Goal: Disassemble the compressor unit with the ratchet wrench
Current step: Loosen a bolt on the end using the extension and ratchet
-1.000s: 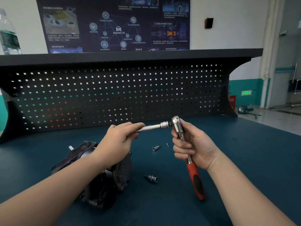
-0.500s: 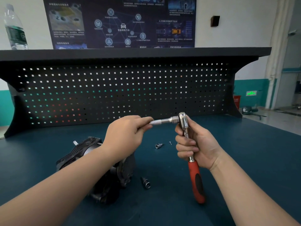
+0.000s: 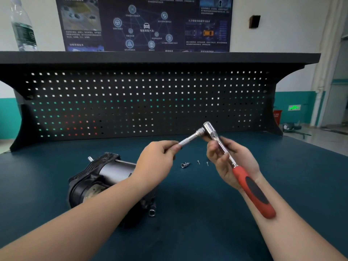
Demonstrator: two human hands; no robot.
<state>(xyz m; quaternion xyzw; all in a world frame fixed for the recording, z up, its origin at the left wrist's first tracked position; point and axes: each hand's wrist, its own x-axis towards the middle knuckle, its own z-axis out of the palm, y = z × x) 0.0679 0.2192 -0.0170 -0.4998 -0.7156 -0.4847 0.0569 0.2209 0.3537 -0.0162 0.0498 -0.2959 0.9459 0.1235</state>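
The black compressor unit lies on its side on the dark bench, left of centre, partly behind my left forearm. Above the bench I hold the ratchet wrench, chrome head up, red and black handle pointing down along my right wrist. My right hand grips its chrome shaft just below the head. A knurled chrome extension bar is plugged into the wrench head and points left. My left hand pinches its free end.
A loose socket and two small screws lie on the bench between my hands. Another socket sits by the compressor's near end. A black pegboard with a shelf backs the bench; a water bottle stands on the shelf.
The wrench has tilted, its head going up and left and its handle swinging out to the right. The extension bar now slopes upward to the head. Both hands keep their hold.
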